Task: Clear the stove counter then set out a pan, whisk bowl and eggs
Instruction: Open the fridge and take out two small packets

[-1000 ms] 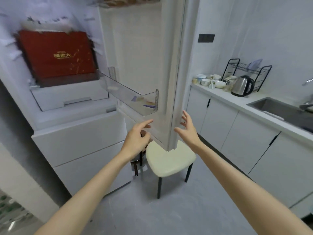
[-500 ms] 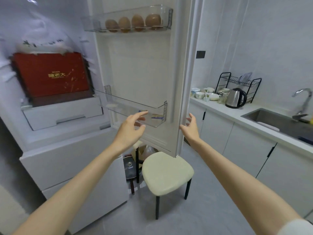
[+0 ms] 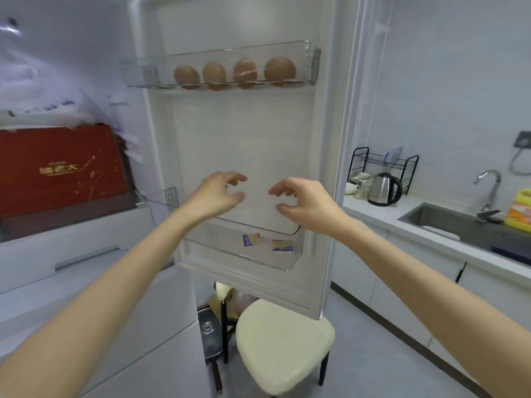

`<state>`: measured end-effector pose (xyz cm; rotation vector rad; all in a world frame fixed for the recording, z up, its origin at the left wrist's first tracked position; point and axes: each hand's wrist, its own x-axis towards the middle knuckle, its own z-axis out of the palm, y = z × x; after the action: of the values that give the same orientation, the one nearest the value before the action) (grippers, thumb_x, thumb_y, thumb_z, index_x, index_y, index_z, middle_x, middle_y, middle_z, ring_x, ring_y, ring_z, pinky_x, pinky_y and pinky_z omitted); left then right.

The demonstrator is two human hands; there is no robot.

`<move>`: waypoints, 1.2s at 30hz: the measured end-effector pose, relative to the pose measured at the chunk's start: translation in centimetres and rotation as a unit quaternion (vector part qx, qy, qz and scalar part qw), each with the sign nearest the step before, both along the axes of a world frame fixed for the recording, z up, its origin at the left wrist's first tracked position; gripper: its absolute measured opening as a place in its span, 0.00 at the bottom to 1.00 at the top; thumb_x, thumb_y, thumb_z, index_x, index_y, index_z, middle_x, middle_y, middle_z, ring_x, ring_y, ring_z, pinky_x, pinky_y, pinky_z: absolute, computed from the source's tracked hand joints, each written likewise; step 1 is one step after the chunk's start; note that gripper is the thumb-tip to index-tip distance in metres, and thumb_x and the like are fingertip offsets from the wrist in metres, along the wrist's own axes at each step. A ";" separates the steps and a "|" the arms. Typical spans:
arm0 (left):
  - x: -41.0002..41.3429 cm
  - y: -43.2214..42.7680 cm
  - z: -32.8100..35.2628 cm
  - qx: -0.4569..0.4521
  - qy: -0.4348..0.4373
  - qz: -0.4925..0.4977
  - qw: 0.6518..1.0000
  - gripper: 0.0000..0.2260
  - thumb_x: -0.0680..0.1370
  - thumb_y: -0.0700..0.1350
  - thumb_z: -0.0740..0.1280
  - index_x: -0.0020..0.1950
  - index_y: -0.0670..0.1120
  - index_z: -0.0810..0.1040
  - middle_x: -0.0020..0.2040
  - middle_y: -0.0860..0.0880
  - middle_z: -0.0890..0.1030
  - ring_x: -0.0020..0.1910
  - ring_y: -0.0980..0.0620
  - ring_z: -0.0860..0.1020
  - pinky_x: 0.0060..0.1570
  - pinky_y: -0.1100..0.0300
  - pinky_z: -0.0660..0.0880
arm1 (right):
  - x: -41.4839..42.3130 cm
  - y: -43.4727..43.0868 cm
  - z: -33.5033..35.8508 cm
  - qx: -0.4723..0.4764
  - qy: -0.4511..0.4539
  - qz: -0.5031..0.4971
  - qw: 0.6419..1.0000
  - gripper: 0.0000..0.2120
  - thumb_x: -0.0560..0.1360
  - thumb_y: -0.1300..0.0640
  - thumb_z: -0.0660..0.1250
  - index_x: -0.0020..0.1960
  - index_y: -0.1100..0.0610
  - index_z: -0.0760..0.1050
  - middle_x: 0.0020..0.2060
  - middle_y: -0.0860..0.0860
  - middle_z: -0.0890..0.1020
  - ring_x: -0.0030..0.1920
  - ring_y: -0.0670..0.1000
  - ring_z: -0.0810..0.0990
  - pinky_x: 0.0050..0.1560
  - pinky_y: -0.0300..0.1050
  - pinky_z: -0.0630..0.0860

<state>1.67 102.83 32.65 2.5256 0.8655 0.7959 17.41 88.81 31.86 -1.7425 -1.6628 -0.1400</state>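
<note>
Since the brown eggs (image 3: pixel 245 72) sat in the fridge-door rack (image 3: pixel 149 75) well above them, the left hand (image 3: pixel 214 193) and right hand (image 3: pixel 309 202) hovered loosely curled and empty, seemingly poised to reach up.

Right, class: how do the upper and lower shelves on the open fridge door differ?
The upper shelf holds four brown eggs; the lower shelf holds small flat sachets. The upper shelf sits high on the door, the lower shelf near its bottom edge. Both are clear plastic.
</note>
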 end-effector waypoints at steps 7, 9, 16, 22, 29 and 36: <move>3.6 6.0 0.1 -0.067 0.335 -0.133 0.930 0.22 0.75 0.52 0.70 0.68 0.53 0.72 0.64 0.50 0.74 0.56 0.53 0.74 0.57 0.62 0.69 | -1.0 6.1 2.2 -0.455 -0.192 -0.059 0.868 0.22 0.71 0.62 0.70 0.64 0.53 0.76 0.59 0.48 0.79 0.53 0.51 0.77 0.52 0.43 0.76; 4.6 7.1 -0.6 -0.063 0.377 -0.162 0.910 0.28 0.72 0.57 0.73 0.69 0.53 0.70 0.63 0.50 0.74 0.57 0.52 0.75 0.58 0.62 0.72 | -1.3 7.5 1.4 -0.506 -0.223 -0.073 0.830 0.22 0.69 0.58 0.75 0.63 0.55 0.78 0.57 0.49 0.80 0.53 0.52 0.78 0.51 0.44 0.77; 6.9 7.5 -3.8 -0.091 0.415 -0.251 0.870 0.18 0.69 0.53 0.76 0.52 0.42 0.81 0.36 0.57 0.81 0.32 0.62 0.74 0.35 0.67 0.75 | -0.4 8.8 -1.2 -0.531 -0.172 -0.131 0.820 0.24 0.60 0.55 0.82 0.54 0.56 0.81 0.48 0.50 0.82 0.47 0.54 0.80 0.45 0.44 0.78; 7.3 8.2 -4.7 -0.085 0.389 -0.303 0.866 0.12 0.69 0.48 0.77 0.47 0.43 0.82 0.43 0.50 0.79 0.42 0.53 0.78 0.40 0.61 0.80 | 0.2 8.8 -2.0 -0.498 -0.151 -0.136 0.843 0.10 0.62 0.58 0.80 0.43 0.56 0.85 0.29 0.46 0.81 0.37 0.51 0.80 0.40 0.40 0.75; 6.7 8.4 -4.1 -0.052 0.268 -0.299 0.914 0.18 0.70 0.47 0.76 0.57 0.46 0.80 0.54 0.49 0.81 0.38 0.54 0.78 0.48 0.58 0.79 | 0.0 8.4 -2.7 -0.433 -0.195 -0.175 0.862 0.10 0.69 0.52 0.71 0.44 0.60 0.82 0.35 0.54 0.81 0.33 0.53 0.76 0.33 0.41 0.71; 5.1 7.7 -2.1 -0.050 0.002 -0.275 0.960 0.15 0.67 0.42 0.77 0.52 0.47 0.83 0.42 0.56 0.77 0.37 0.59 0.77 0.45 0.66 0.76 | -1.3 4.8 1.0 -0.277 -0.168 -0.190 0.927 0.10 0.72 0.53 0.67 0.52 0.55 0.80 0.45 0.52 0.79 0.45 0.54 0.77 0.46 0.51 0.77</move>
<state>6.73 110.56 30.53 2.4860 0.1680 0.5436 16.08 93.59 32.82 -2.5894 -1.6810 -0.1621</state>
